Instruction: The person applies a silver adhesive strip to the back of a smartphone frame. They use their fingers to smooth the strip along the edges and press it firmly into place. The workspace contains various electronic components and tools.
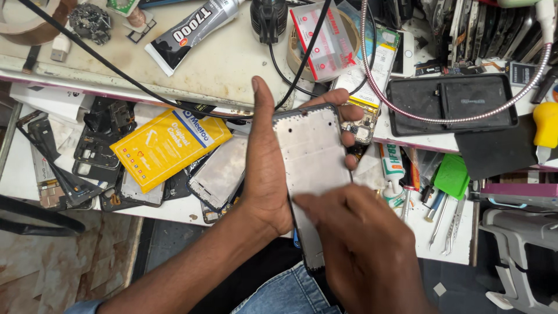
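Observation:
My left hand [264, 168] grips a phone frame [308, 154] with a pale grey inner plate and dark rim, held upright over the bench edge. Its thumb runs along the frame's left side and its fingertips wrap the right side. My right hand [360, 244] presses its fingers on the lower part of the plate, covering the frame's bottom half. The frame's lower end shows just above my blue jeans.
A yellow packet [168, 145] lies on loose phone frames [221, 171] at the left. A glue tube [192, 29], black cables [116, 70], a tape roll [299, 58], a black tray [453, 104], a green pick [452, 174] and tweezers [447, 224] surround the hands.

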